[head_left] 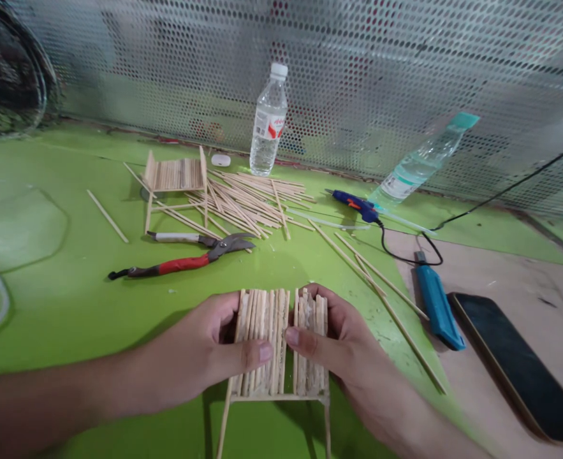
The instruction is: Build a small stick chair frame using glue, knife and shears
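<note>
Closed at the back by a grey perforated metal panel [166, 70] with small round holes, spread below with a bright green surface [61, 312], changing at the right to a pale pinkish-beige area [525, 274], and lit softly, with whitish gleams on the metal and blurred shadows on the green.

Site appears a craft workshop: perforated metal sheeting [352, 89] along the worktop's [71, 293] far edge, loose sticks [247, 201], shears [214, 252], glue gun [358, 205] (corded).

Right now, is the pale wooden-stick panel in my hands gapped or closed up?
Gapped: bright green tabletop shows through an open strip in the panel, below your right thumb.
</note>
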The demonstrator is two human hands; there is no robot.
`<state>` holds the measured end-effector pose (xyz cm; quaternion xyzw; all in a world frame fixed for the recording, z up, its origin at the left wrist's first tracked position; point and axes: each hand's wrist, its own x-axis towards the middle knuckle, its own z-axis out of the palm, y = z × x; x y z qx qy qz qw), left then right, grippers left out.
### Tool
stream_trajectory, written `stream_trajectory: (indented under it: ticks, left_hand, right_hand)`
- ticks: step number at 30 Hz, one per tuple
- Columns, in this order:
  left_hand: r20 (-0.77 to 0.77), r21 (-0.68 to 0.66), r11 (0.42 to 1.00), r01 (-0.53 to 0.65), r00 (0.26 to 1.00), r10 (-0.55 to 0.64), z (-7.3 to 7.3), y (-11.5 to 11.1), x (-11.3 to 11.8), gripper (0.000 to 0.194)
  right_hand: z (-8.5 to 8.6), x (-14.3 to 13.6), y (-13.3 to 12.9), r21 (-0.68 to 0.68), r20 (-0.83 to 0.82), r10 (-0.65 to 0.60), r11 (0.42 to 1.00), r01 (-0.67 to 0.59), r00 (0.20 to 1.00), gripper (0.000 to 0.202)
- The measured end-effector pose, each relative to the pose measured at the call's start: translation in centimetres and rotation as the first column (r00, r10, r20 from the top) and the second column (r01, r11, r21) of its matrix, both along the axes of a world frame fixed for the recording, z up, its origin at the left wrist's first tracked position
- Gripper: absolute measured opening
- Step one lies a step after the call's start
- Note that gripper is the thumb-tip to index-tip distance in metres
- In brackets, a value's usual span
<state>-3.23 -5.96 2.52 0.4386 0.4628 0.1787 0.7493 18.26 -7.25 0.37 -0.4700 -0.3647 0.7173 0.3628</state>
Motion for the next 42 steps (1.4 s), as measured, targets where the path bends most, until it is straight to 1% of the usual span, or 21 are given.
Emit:
stream_trajectory:
  ticks: [5, 10, 14, 17, 20, 24, 30, 32, 34, 36, 37, 40, 42]
  left_hand:
    - [-0.060, -0.009, 1.000, 0.015, 0.998, -0.015, 0.1, 0.1, 0.1, 0.052]
    - [-0.021, -0.002, 1.000, 0.020, 1.000, -0.020, 0.1, 0.1, 0.0, 0.053]
    - [-0.054, -0.039, 0.999, 0.031, 0.998, -0.033, 0.3, 0.2, -0.1, 0.057]
    - [-0.053, -0.024, 0.999, 0.027, 0.998, -0.029, 0.3, 0.1, 0.0, 0.055]
    - [-0.031, -0.004, 1.000, 0.025, 0.999, -0.025, 0.2, 0.0, 0.0, 0.054]
    - [-0.022, -0.009, 1.000, 0.020, 1.000, -0.020, -0.1, 0.0, -0.2, 0.058]
    - [-0.021, 0.007, 1.000, 0.018, 1.000, -0.018, 0.1, 0.0, 0.0, 0.048]
    - [-0.001, 0.004, 1.000, 0.004, 1.000, -0.004, 0.1, 0.1, 0.0, 0.048]
    - [0.016, -0.006, 1.000, 0.011, 1.000, -0.011, -0.2, 0.0, -0.1, 0.051]
    - [0.023, -0.011, 0.999, 0.040, 0.999, -0.040, -0.8, 0.0, -0.3, 0.052]
    - [0.043, -0.013, 0.998, 0.056, 0.998, -0.055, -1.2, -0.1, -0.4, 0.053]
    - [0.174, -0.003, 0.998, 0.069, 0.982, -0.068, -2.3, -0.5, -0.6, 0.052]
    - [0.217, -0.009, 0.998, 0.062, 0.974, -0.059, -2.8, -0.7, -0.6, 0.051]
  right_hand:
    - [0.1, 0.1, 0.0, 0.006, 0.002, -0.012, 1.000, 0.012, 1.000, 0.039]
    - [0.0, 0.1, 0.1, -0.008, -0.001, -0.010, 1.000, 0.010, 1.000, 0.041]
    - [0.0, 0.1, 0.1, -0.014, -0.015, -0.005, 1.000, 0.005, 1.000, 0.044]
    - [0.0, 0.1, 0.1, -0.015, -0.007, -0.013, 1.000, 0.013, 1.000, 0.044]
    - [0.0, 0.1, 0.1, -0.014, -0.014, -0.012, 1.000, 0.012, 1.000, 0.045]
    - [-0.1, 0.2, 0.0, -0.019, -0.012, -0.008, 1.000, 0.008, 1.000, 0.044]
    - [-0.1, 0.2, 0.1, -0.025, -0.002, 0.001, 1.000, -0.001, 1.000, 0.046]
    - [0.0, 0.2, 0.1, -0.045, 0.013, -0.021, 0.999, 0.022, 1.000, 0.049]
    - [0.1, 0.2, 0.1, -0.076, 0.045, -0.071, 0.994, 0.075, 0.996, 0.052]
    - [0.2, 0.2, 0.1, -0.089, 0.074, -0.099, 0.990, 0.106, 0.992, 0.050]
    - [0.3, 0.3, 0.1, -0.087, 0.084, -0.093, 0.991, 0.100, 0.992, 0.047]
    - [0.4, 0.2, 0.1, -0.060, 0.094, -0.064, 0.996, 0.070, 0.994, 0.036]
    - [0.4, 0.1, 0.1, -0.042, 0.088, -0.063, 0.997, 0.067, 0.994, 0.031]
